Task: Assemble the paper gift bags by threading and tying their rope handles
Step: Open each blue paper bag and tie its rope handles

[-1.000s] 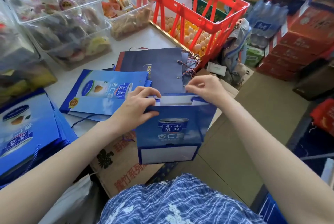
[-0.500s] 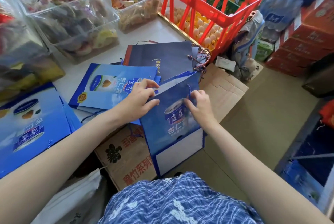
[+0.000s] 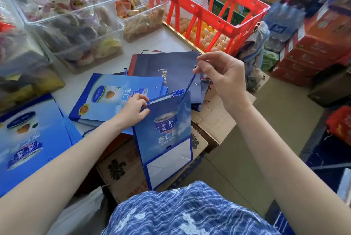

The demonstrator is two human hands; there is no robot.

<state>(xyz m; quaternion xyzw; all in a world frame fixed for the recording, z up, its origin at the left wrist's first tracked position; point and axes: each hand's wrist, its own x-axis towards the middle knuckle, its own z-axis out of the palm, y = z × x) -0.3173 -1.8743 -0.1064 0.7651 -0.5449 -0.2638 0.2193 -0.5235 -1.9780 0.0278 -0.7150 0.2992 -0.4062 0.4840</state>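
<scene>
- The blue gift bag (image 3: 167,132) sits mid-picture; the left hand (image 3: 133,110) pinches its top edge at 9 o'clock.
- The right hand (image 3: 218,75) pinches the rope (image 3: 188,87) at 1 o'clock, pulling it through.
- Next, I think: tie a knot.

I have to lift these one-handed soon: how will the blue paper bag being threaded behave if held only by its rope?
The blue paper bag looks light and folded flat, so it would probably swing and twist. The blue rope, pinched by the right hand, seems thin and limp, giving little control.

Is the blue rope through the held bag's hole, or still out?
Through: the blue rope runs taut from the right hand down into the bag top edge.
</scene>
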